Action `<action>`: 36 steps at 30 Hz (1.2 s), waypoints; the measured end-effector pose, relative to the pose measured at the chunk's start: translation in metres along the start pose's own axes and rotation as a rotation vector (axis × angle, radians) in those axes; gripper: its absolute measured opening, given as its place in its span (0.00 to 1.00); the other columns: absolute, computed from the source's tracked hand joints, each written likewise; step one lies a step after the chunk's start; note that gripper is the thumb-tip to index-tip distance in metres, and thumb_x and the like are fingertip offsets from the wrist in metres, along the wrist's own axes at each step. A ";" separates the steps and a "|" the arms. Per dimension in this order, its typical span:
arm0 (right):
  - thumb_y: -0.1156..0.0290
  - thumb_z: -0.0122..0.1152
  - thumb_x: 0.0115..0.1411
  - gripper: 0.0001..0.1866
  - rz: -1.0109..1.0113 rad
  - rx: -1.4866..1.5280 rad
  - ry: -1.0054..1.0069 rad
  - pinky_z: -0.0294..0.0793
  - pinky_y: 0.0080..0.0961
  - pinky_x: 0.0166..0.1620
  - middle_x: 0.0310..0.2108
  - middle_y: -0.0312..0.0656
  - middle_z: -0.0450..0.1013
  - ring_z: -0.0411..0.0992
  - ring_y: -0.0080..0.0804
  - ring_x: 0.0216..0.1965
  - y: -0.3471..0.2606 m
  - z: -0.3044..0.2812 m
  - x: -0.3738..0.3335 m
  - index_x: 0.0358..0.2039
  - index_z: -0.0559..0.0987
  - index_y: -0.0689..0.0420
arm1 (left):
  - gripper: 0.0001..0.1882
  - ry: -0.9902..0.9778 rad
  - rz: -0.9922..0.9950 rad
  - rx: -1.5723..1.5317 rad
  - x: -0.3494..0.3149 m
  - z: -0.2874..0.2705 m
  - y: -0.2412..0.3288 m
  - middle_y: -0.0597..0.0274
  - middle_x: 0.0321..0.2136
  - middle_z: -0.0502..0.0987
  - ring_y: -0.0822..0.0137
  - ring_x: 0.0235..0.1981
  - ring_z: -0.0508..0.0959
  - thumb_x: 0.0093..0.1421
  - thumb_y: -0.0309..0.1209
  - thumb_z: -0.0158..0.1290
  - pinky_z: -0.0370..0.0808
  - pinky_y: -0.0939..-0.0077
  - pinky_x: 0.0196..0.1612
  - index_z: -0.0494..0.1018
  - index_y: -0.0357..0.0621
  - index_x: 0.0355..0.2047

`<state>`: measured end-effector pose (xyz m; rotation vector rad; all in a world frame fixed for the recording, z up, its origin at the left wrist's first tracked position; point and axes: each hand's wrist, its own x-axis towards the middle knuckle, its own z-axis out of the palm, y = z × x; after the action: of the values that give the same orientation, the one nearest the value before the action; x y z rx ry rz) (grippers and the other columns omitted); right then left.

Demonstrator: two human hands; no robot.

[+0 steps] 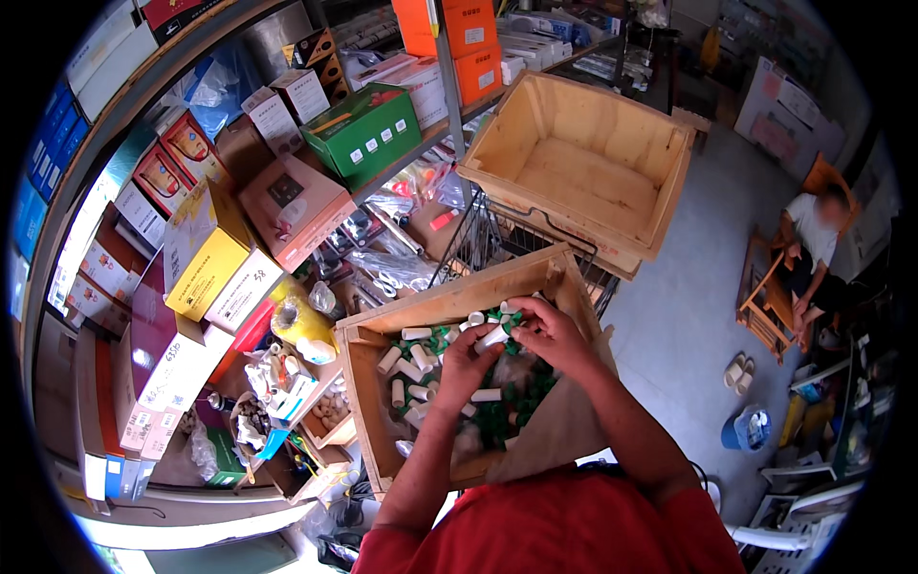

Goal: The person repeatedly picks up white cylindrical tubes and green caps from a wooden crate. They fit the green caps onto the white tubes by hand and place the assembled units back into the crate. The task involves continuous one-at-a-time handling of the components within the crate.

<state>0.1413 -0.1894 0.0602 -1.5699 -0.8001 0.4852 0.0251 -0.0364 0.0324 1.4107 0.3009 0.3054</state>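
Over a wooden box (356,392), my two hands meet at a short white plastic tube (493,337) with a green piece at its far right end. My left hand (463,365) pinches the tube between thumb and fingers. My right hand (551,337) is closed round the green end of the same tube; its fingertips are partly hidden. Below lie many loose white tubes (408,369) and green plastic pieces (491,421), mixed with clear plastic film. A brown cardboard flap (559,435) covers the box's near right corner.
A large empty yellowish tub (574,167) rests on a black wire cart (497,239) beyond the box. Shelves at left hold cartons, a green box (361,134) and a yellow box (206,253). At far right a person (813,239) sits near a blue bucket (746,428).
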 end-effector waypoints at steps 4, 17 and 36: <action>0.72 0.64 0.57 0.19 -0.034 -0.027 0.022 0.74 0.21 0.39 0.38 0.38 0.76 0.73 0.22 0.35 0.000 0.000 0.000 0.49 0.73 0.59 | 0.17 0.002 0.107 0.082 0.001 0.000 -0.006 0.70 0.35 0.76 0.80 0.32 0.72 0.57 0.21 0.58 0.71 0.86 0.34 0.73 0.39 0.48; 0.75 0.65 0.55 0.17 -0.005 -0.028 -0.033 0.75 0.22 0.42 0.44 0.38 0.74 0.74 0.24 0.39 0.000 -0.002 -0.001 0.46 0.77 0.57 | 0.16 0.007 0.178 0.262 -0.003 -0.001 0.005 0.69 0.36 0.74 0.78 0.36 0.72 0.57 0.24 0.59 0.70 0.83 0.39 0.75 0.39 0.46; 0.72 0.63 0.59 0.12 0.176 0.093 -0.089 0.73 0.15 0.32 0.31 0.34 0.75 0.72 0.17 0.29 -0.001 -0.004 -0.001 0.41 0.76 0.62 | 0.17 0.032 0.379 0.470 -0.009 0.010 0.033 0.56 0.34 0.77 0.60 0.36 0.76 0.50 0.19 0.61 0.72 0.73 0.41 0.77 0.38 0.42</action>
<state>0.1435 -0.1929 0.0614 -1.5472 -0.6991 0.7148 0.0195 -0.0450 0.0672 1.9306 0.1305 0.5961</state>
